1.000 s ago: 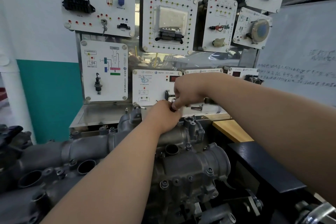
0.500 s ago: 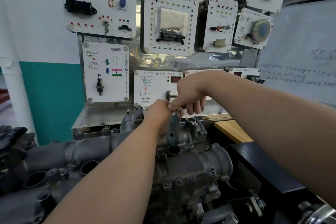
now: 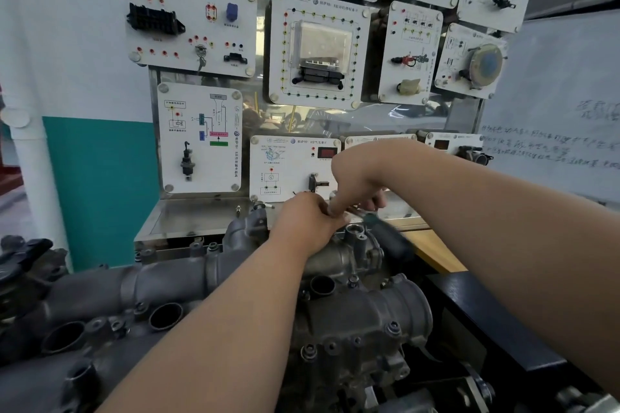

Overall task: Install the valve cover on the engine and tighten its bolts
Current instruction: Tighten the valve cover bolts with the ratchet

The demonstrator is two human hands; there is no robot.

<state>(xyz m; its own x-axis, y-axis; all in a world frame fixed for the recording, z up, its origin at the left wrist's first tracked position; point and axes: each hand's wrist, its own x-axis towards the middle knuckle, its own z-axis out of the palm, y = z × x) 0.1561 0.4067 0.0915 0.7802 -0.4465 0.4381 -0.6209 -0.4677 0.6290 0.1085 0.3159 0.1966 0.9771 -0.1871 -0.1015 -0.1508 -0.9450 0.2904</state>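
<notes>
Ahead, grey engine (image 3: 352, 322) under white instrument panels (image 3: 315, 47), teal-banded wall (image 3: 100, 184) leftward.

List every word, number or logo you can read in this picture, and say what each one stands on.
"VW" roundel: on the white training panel with the black connector block and the white panel with the clear plastic box.
Chinese headings beside those roundels: too blurred to read.
Handwriting on the whiteboard: too faint to read.
Grey cast-metal engine: no text seen.
</notes>
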